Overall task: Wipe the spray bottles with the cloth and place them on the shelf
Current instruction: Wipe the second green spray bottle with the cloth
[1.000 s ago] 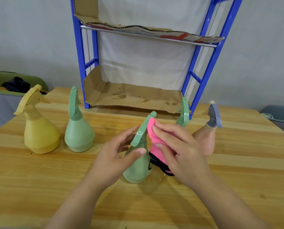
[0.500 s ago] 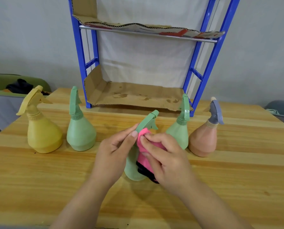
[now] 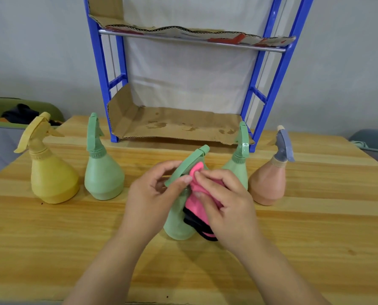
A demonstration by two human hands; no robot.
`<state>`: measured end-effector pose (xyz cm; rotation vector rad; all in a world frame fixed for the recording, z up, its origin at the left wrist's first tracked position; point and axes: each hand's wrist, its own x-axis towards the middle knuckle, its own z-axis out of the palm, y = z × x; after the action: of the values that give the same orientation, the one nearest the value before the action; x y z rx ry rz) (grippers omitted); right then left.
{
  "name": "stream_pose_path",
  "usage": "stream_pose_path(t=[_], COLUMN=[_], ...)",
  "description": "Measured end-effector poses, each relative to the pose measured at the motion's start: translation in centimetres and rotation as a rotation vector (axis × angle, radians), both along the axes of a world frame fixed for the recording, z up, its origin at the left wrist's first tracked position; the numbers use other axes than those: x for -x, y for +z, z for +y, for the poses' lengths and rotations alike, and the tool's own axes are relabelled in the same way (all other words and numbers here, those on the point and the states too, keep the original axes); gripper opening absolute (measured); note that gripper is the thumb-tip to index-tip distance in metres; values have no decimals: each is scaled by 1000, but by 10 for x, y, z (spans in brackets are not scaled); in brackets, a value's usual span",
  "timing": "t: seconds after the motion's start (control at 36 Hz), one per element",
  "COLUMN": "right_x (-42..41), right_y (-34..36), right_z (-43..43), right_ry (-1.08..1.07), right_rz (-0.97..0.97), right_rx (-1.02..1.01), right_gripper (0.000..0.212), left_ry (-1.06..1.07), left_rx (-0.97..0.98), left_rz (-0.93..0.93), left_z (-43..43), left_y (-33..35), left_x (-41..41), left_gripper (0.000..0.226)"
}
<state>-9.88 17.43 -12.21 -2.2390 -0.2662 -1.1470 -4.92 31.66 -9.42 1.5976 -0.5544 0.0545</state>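
Observation:
A green spray bottle [image 3: 176, 225] stands tilted at the table's middle. My left hand [image 3: 149, 198] grips its neck and trigger head. My right hand [image 3: 224, 204] presses a pink cloth with a black edge [image 3: 194, 205] against the bottle's right side near the neck. Standing on the table are a yellow bottle [image 3: 51, 177] at the left, a second green bottle [image 3: 102, 175], a third green bottle [image 3: 238, 166] partly hidden behind my right hand, and a peach bottle with a grey-blue trigger [image 3: 269, 181]. The blue shelf [image 3: 278, 84] stands behind them.
The shelf's lower level is lined with stained cardboard [image 3: 174, 124] and holds nothing; its upper level carries another cardboard sheet [image 3: 194, 34]. The wooden table [image 3: 51, 238] ends close behind the shelf. A green chair with dark items [image 3: 18, 113] sits at the far left.
My right hand has slid the pink cloth from the bottle's side up toward the neck under the trigger. My left hand closed from loosely open onto the bottle's neck.

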Motion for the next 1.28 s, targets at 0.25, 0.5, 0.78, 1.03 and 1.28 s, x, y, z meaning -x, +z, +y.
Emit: stream_pose_path(t=[0.25,0.5,0.78,1.03,1.28], right_x=[10,3,8,11,13], right_y=[7,25,17,24,21], right_z=[-5,-8,-20,-22,-23], right_ry=[-142,-36,-77,-6,-2], right_rz=[165,376,503,525,550], right_rx=[-337,-588,-324,-405,-356], right_gripper=[38,28,20,23,29], left_ry=[52,4,-38,-97,-63], left_rx=[-79,-74,-5,27,-37], left_rz=[-95,-84,-51,-20,-81], left_z=[1,-1,-2,-2,-1], left_y=[0,-4,-10,-12,-13], left_x=[-6,-11,-16,-17,-20], left_gripper=[30,31,28,21,32])
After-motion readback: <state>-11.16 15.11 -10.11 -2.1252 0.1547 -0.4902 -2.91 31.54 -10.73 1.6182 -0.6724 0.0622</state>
